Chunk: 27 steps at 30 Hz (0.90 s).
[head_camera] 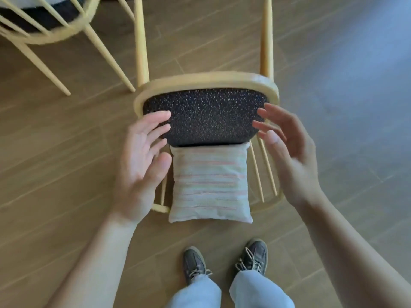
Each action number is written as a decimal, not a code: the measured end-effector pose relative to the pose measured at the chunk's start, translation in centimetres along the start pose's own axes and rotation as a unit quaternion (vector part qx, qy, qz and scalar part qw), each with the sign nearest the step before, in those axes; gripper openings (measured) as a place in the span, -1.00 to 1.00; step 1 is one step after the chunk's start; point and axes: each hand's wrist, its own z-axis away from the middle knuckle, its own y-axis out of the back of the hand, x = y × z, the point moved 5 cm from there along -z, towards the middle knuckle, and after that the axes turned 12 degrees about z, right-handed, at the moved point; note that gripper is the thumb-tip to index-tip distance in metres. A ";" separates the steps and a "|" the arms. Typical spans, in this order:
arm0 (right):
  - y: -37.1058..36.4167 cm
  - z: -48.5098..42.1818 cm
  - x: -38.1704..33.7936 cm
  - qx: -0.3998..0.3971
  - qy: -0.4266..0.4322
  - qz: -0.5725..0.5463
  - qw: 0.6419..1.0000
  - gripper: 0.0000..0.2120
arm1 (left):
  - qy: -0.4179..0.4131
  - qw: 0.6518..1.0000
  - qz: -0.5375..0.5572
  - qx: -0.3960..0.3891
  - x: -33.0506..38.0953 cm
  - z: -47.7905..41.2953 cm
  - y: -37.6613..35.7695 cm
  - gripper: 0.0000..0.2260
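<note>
A small pale cushion [210, 185] with faint pink stripes leans upright against the spindle back of a light wooden chair [206, 80], seen from above. The chair has a dark speckled seat pad [204, 116]. My left hand [142, 161] hovers just left of the cushion, palm inward, fingers spread and relaxed. My right hand [287, 152] hovers on the right side, palm facing left, fingers straight. Neither hand holds anything; both flank the cushion with small gaps.
A second chair [55, 34] of the same wood stands at the upper left, its legs reaching toward the first chair. Wooden plank floor [66, 174] lies all around. My two feet in grey laced shoes [224, 261] stand right behind the chair back.
</note>
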 end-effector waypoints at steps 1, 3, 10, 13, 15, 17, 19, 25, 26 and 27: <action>-1.2 0.2 3.5 -0.006 -0.012 0.003 1.000 -0.50 | 0.011 1.000 -0.017 0.001 -3.6 0.5 0.7 -0.47; -3.5 1.3 12.6 -0.012 -0.044 0.021 0.999 -0.49 | 0.035 0.998 -0.049 0.009 -12.1 2.0 2.5 -0.43; -6.3 3.7 38.9 0.017 -0.146 0.062 0.987 -0.22 | 0.093 0.992 -0.090 0.007 -36.5 5.4 7.1 -0.46; -7.2 4.2 45.9 -0.013 -0.176 0.068 0.982 0.02 | 0.102 0.988 -0.114 0.004 -43.5 5.9 8.8 -0.37; -8.4 4.6 48.7 -0.055 -0.167 0.061 0.983 0.01 | 0.083 0.984 -0.160 0.011 -47.2 6.1 10.1 -0.36; -9.1 4.8 50.3 -0.071 -0.165 0.064 0.982 0.04 | 0.093 0.987 -0.128 0.024 -49.8 6.4 11.1 -0.31; -9.5 4.5 51.3 -0.064 -0.165 0.049 0.983 0.07 | 0.135 0.990 -0.024 0.037 -52.0 7.0 11.8 -0.30; -9.7 3.7 49.8 -0.039 -0.190 0.054 0.979 -0.06 | 0.168 0.982 -0.010 0.087 -51.4 6.4 11.1 -0.32; -9.3 3.5 48.6 -0.040 -0.195 0.060 0.978 -0.06 | 0.169 0.982 -0.016 0.089 -50.1 6.1 10.9 -0.32; -8.7 3.1 47.1 -0.042 -0.198 0.066 0.977 -0.06 | 0.171 0.981 -0.018 0.085 -48.6 5.6 10.7 -0.31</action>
